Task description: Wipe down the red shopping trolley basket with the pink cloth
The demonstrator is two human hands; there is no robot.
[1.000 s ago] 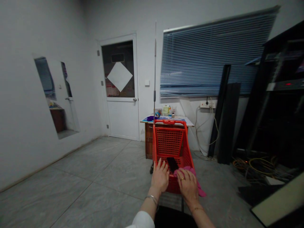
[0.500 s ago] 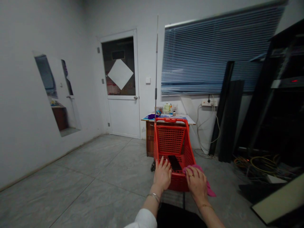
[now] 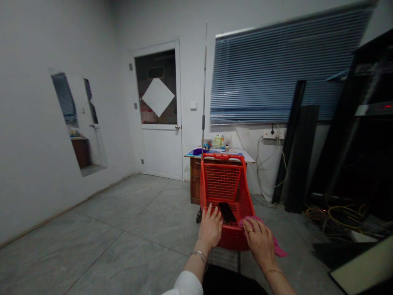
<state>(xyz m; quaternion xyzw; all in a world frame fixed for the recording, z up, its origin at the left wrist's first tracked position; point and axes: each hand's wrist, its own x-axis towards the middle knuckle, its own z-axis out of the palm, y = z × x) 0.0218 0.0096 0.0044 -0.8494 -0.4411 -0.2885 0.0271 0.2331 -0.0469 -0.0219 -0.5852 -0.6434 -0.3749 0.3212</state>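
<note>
A red plastic shopping cart point(image 3: 225, 238) stands directly before me, its near rim at my hands. My left hand point(image 3: 210, 229) lies at the rim's left corner, fingers stretched out and slightly apart. At the right corner my right hand point(image 3: 260, 241) presses a pink cloth point(image 3: 278, 248) against the rim, with its fingers bent over the fabric. Part of the cloth hangs out past the hand on the right; the rest is under the fingers. Inside the basket lies a flat black object point(image 3: 227, 212), phone-shaped, between my hands.
Behind the cart is a desk point(image 3: 249, 157) with bottles and a purple cloth point(image 3: 199, 151). A thin upright pole point(image 3: 204, 90) rises by the cart's left side. Loose cables point(image 3: 340, 217) and a black rack point(image 3: 368, 155) are on the right. A white door point(image 3: 161, 153) is beyond.
My right hand has slid slightly right and down along the rim with the pink cloth. My left hand stays at its corner. The whole view has shifted a little.
</note>
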